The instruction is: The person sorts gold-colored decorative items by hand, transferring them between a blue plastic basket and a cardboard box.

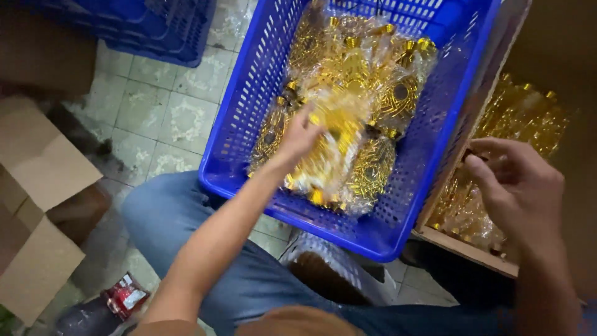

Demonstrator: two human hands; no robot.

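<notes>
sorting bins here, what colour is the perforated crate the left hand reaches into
Blue. The crate is solid blue plastic, clearest in the head view, where the left hand touches gold wrapped pieces.

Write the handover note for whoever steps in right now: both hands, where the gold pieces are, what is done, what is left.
Left hand: in the blue basket, on a blurred wrapped gold ornament; grip unclear.
Right hand: over the cardboard box to the right, fingers curled; whether it holds anything cannot be told.
Things: a pile of clear-wrapped gold ornaments lies in the basket; more wrapped gold pieces sit in the box.
Done: the basket already holds a good many pieces.
Left: the box still holds many pieces. Flattened cardboard lies on the tiled floor to the left.
</notes>
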